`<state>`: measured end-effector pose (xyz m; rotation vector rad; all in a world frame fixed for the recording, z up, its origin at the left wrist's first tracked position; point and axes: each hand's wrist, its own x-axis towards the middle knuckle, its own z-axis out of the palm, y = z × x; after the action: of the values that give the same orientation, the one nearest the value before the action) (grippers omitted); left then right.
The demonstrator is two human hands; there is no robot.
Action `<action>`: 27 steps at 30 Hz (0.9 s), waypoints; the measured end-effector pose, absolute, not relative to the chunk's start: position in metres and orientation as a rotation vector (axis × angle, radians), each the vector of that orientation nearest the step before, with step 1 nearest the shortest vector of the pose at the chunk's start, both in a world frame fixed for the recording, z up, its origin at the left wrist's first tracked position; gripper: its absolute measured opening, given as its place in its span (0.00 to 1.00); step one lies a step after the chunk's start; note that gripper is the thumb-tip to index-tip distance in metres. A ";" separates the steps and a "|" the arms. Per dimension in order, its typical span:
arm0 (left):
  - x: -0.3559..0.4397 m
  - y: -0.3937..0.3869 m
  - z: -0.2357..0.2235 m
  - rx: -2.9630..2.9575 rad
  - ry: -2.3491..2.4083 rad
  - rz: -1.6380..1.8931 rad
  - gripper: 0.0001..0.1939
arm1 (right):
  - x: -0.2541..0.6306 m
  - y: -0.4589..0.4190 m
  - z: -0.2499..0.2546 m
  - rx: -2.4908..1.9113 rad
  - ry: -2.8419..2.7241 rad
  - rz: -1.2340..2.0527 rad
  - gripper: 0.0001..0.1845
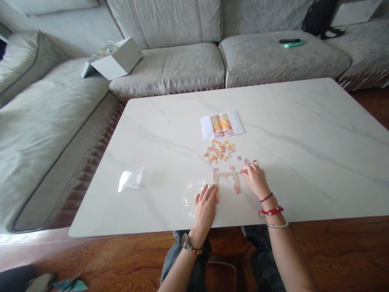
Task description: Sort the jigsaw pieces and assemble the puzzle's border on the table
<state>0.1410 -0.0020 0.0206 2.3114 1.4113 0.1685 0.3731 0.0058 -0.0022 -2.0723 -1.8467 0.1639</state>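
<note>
Jigsaw border (225,174): three sides assembled, on the worktop (304,174) between your hands
Left hand (206,205): fingers spread, gripping nothing, resting on the border's left side
Right hand (255,178): you've got a pink jigsaw piece (241,172) pinched, just beside the top-right corner
Loose pile (219,151): beyond the border, near the printed picture (223,124)
Edge step: fitting edges, I'd guess
Next move: probably calls for matching tabs, border held steady

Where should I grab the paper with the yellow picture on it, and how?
Probably pinch the paper by its right edge, coming from the right. It lies nearly flat, so a thin edge is what fingertips can lift, and the puzzle pile sits close to its near edge.
</note>
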 end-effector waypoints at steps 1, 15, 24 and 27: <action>0.141 -0.001 0.021 2.312 1.409 0.167 0.18 | 0.374 0.005 -0.001 -2.059 -1.851 0.176 0.02; 0.140 0.000 0.012 2.393 1.401 0.242 0.18 | 0.350 -0.053 0.012 -1.870 -2.078 0.393 0.02; 0.137 -0.001 0.010 2.410 1.351 0.346 0.18 | 0.337 -0.059 0.005 -1.894 -2.023 0.396 0.02; 0.136 -0.003 0.010 2.392 1.350 0.409 0.19 | 0.338 -0.059 0.004 -1.899 -2.002 0.372 0.02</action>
<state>0.1361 -0.0027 0.0098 2.3920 1.3502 0.4087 0.3382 -0.0587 0.0044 -1.8990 -2.0021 0.3723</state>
